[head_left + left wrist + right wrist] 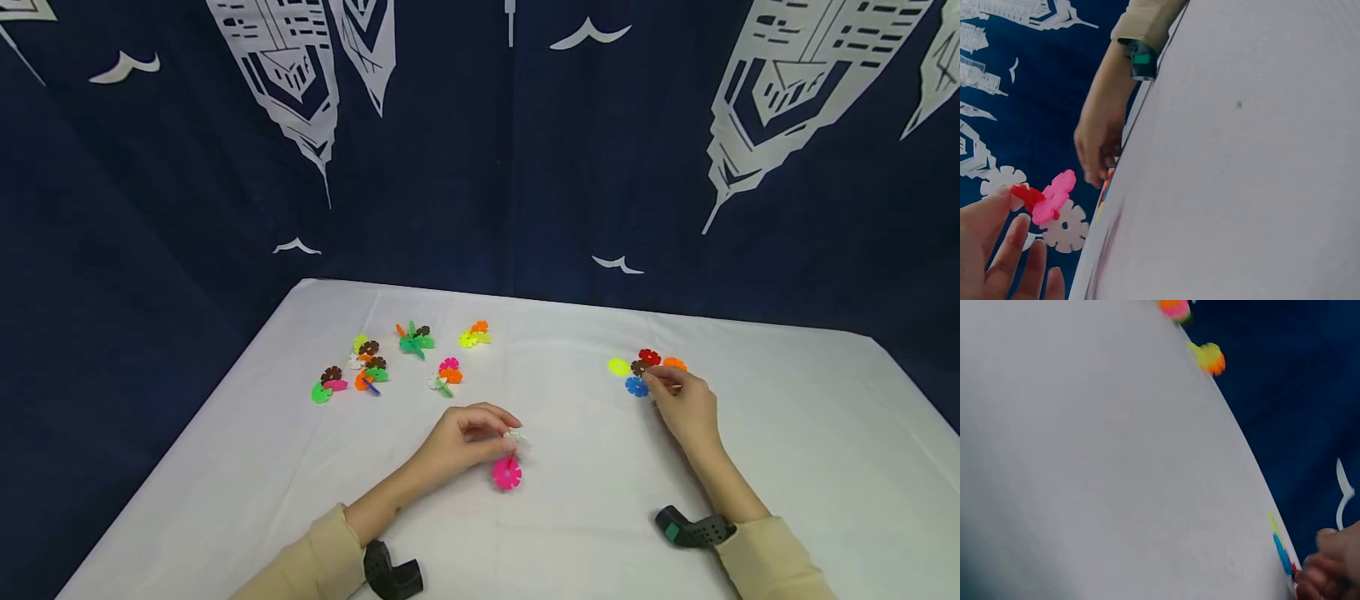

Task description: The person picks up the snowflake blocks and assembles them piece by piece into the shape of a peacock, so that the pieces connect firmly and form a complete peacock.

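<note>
My left hand (468, 437) pinches a small joined cluster of notched plastic snowflake discs between thumb and fingertips. In the left wrist view, the cluster shows white discs (1065, 228), a red disc (1027, 197) and a pink disc (1055, 199); the pink one (507, 474) hangs lowest in the head view. Over at the right, my right hand (684, 408) reaches down with bent fingers among loose discs: blue (636, 387), brown (638, 367), red (649, 357), yellow (618, 367) and orange (675, 363). Whether its fingertips hold a disc is hidden.
Several joined disc clusters lie at the table's back left, among them a green one (415, 340), a yellow-orange one (475, 335) and a pink-orange-white one (447, 377). A white cloth (570, 500) covers the table. Behind its far edge hangs a dark blue patterned curtain (465, 167).
</note>
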The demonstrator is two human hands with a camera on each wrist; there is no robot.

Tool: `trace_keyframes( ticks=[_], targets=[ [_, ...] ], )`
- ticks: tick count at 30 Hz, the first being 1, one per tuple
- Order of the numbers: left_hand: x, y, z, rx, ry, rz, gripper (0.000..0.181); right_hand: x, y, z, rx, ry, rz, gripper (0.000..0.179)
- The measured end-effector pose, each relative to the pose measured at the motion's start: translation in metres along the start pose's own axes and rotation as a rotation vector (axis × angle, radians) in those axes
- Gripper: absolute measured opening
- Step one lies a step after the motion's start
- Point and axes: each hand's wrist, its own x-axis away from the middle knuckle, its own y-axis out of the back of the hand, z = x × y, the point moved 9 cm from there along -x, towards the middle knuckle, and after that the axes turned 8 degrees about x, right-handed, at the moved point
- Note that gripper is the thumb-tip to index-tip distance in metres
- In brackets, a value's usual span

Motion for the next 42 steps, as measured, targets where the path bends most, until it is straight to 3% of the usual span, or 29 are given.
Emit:
trace_keyframes(
  ticks=[4, 8, 15, 19, 22, 25, 30, 36, 38, 42],
  targets=[
    [0.0, -0.004, 0.004, -0.02, 0.007, 0.05, 0.005, -0.01, -0.003, -0.013, 0.181, -0.004, 0.004, 0.033],
    [0.002, -0.005, 0.006, -0.042, -0.004, 0.056, 0.004, -0.015, -0.011, -0.01, 0.24, 0.009, 0.037, 0.03],
    [0.001, 0.005, 0.031, 0.001, -0.018, 0.002, 0.007, -0.012, -0.015, -0.013, 0.231, -0.024, 0.062, 0.029],
    [0.002, 0.007, 0.037, 0.091, 0.0, -0.011, 0.013, -0.011, -0.017, -0.014, 0.225, -0.037, 0.097, 0.031],
    [0.002, 0.008, 0.039, 0.099, 0.019, -0.018, 0.013, -0.01, -0.016, -0.015, 0.197, -0.041, 0.11, 0.031],
    [0.002, 0.009, 0.04, 0.091, 0.033, -0.03, 0.012, -0.008, -0.013, -0.016, 0.132, -0.04, 0.088, 0.027],
    [0.004, 0.004, 0.022, 0.086, 0.026, -0.032, 0.009, -0.004, -0.011, -0.024, -0.017, -0.093, 0.069, 0.02],
    [0.006, 0.003, 0.017, 0.09, 0.056, -0.052, 0.009, 0.012, -0.03, -0.02, -0.42, -0.244, 0.276, 0.031],
    [0.006, 0.003, 0.015, 0.083, 0.049, -0.054, 0.009, 0.023, -0.037, -0.007, -0.565, -0.27, 0.344, 0.035],
    [0.007, 0.004, 0.011, 0.063, 0.034, -0.071, 0.008, 0.055, -0.05, 0.033, -0.747, -0.268, 0.449, 0.037]
  ],
)
